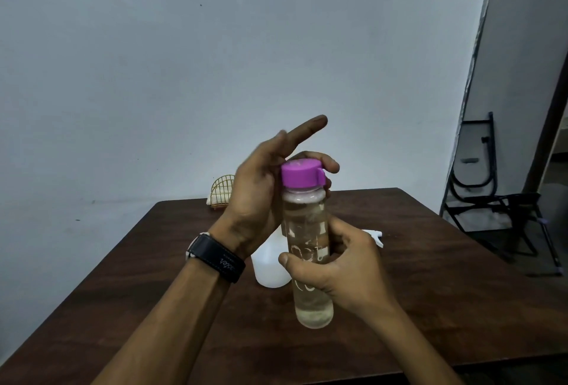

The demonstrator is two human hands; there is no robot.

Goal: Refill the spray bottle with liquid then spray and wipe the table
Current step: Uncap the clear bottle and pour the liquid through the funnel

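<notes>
Right hand [344, 264] gripped the middle of a clear liquid-filled bottle [307, 221] held upright above the bench [153, 261], left hand [261, 191] curled round its purple cap [299, 173], white spray bottle [267, 264] standing just behind.

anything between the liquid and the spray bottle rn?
Yes: the purple cap is on the clear bottle, gripped by the left hand. The white spray bottle stands just behind; its neck is hidden.

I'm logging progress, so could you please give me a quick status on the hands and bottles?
Left hand grips purple cap, right hand holds clear bottle. Cap on. White spray bottle on table behind, partly hidden.
</notes>
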